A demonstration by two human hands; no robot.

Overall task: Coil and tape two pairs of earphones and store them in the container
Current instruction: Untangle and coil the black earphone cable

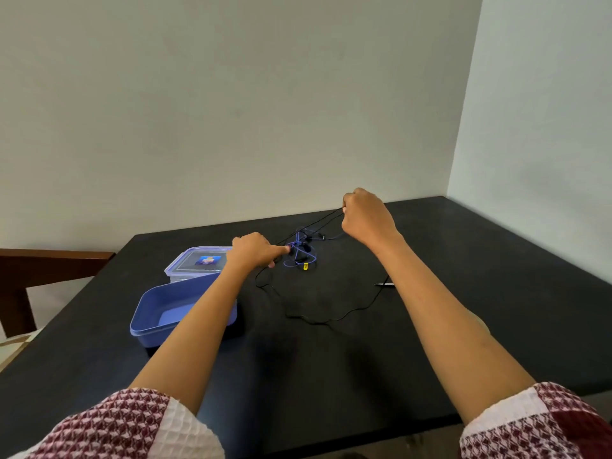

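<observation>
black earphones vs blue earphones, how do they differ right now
The black earphones have cable trailing in a long loose loop across the table; the blue earphones sit bunched in a small knot. The right hand pulls black strands up taut, while the left hand pins the tangle beside the blue cable. Both are uncoiled, tangled together, and outside the container.

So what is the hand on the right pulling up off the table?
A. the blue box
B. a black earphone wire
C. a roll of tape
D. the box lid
B: the right hand is closed on a black earphone wire that runs taut from it down to the tangle on the table, while the blue box and its lid sit untouched on the left.
</observation>
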